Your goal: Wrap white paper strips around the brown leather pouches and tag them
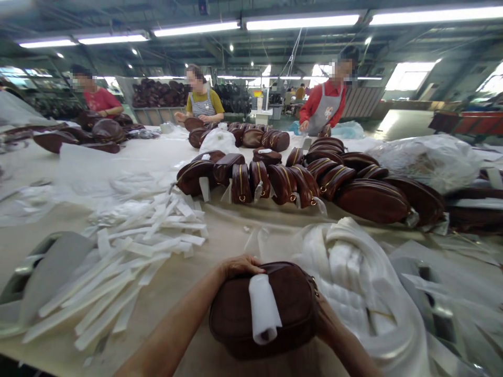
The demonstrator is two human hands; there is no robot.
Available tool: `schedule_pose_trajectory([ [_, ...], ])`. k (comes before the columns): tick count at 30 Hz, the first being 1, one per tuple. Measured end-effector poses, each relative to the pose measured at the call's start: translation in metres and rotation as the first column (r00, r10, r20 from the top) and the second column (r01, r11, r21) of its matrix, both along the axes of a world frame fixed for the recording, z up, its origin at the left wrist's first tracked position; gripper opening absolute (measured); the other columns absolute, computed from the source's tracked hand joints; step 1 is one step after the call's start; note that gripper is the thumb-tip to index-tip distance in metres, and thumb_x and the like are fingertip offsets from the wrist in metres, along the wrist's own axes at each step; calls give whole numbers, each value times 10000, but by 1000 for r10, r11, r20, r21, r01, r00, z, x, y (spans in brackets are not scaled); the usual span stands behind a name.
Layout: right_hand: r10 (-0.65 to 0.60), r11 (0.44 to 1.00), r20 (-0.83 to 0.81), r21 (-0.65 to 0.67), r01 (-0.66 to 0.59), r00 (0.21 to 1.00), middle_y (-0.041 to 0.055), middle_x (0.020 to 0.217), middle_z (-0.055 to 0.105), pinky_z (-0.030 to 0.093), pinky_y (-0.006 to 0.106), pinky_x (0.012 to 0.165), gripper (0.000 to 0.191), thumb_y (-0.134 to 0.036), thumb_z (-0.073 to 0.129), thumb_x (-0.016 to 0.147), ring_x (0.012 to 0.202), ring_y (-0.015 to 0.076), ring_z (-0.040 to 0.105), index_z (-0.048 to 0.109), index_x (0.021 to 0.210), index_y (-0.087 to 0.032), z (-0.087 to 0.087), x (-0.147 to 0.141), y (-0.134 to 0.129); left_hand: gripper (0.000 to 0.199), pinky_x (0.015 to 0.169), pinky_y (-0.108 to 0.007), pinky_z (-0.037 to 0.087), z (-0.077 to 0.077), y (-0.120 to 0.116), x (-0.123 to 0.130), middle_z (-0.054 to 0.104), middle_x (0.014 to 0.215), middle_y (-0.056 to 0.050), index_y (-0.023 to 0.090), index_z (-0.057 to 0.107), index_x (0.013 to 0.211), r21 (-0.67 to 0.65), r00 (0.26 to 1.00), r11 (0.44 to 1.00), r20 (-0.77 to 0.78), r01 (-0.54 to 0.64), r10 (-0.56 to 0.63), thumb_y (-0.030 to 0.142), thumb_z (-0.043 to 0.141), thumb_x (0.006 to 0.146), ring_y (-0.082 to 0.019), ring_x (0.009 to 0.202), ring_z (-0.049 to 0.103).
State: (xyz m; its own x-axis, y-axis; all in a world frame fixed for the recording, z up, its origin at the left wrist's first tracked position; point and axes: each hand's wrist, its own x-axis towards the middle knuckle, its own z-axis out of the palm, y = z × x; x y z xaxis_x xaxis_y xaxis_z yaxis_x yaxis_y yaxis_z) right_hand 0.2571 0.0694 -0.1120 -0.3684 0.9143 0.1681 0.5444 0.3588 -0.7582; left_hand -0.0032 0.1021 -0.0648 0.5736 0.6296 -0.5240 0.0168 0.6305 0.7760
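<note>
A dark brown leather handbag [231,314] is right in front of me at the table's near edge. Across its face lies a rolled piece of white wrapping [264,309]. My left hand [241,266] grips the bag's upper left edge, thumb on top. At the bag's right end, below a small metal ring, my right hand [325,314] holds its side; most of those fingers are hidden behind the bag.
Left of me are loose white paper strips [157,251]; to the right, a coil of white foam [365,283]. Brown zippered bags [283,183] stand in rows beyond, beside a plastic-wrapped bundle [424,159]. Several co-workers [204,102] stand across the table.
</note>
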Motion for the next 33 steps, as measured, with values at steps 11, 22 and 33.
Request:
schedule_pose_trajectory([
  [11, -448, 893, 137, 125, 433, 884, 186, 1162, 535, 534, 433, 753, 380, -434, 390, 836, 820, 240, 619, 558, 1022, -148, 3, 36, 5, 506, 598, -218, 415, -1, -3, -1, 644, 679, -21, 99, 680, 750, 14, 1000, 1000, 7, 19, -19, 479, 854, 464, -106, 574, 536],
  [22, 92, 902, 313, 376, -212, 945, 90, 978, 632, 527, 305, 671, 317, -126, 389, 875, 835, 196, 601, 570, 1117, -221, 8, -19, -106, 527, 564, -215, 415, 32, -7, -53, 667, 746, -44, 106, 678, 862, 105, 996, 994, -80, -42, 50, 466, 831, 507, -122, 579, 556],
  [33, 52, 917, 453, 332, -223, 890, 111, 1107, 654, 533, 405, 758, 417, -144, 467, 829, 935, 284, 625, 582, 1220, -233, -30, -65, -145, 468, 519, -236, 370, 19, 19, -32, 566, 523, 22, 133, 655, 641, 228, 862, 950, -501, 213, -73, 560, 786, 504, -112, 492, 475],
])
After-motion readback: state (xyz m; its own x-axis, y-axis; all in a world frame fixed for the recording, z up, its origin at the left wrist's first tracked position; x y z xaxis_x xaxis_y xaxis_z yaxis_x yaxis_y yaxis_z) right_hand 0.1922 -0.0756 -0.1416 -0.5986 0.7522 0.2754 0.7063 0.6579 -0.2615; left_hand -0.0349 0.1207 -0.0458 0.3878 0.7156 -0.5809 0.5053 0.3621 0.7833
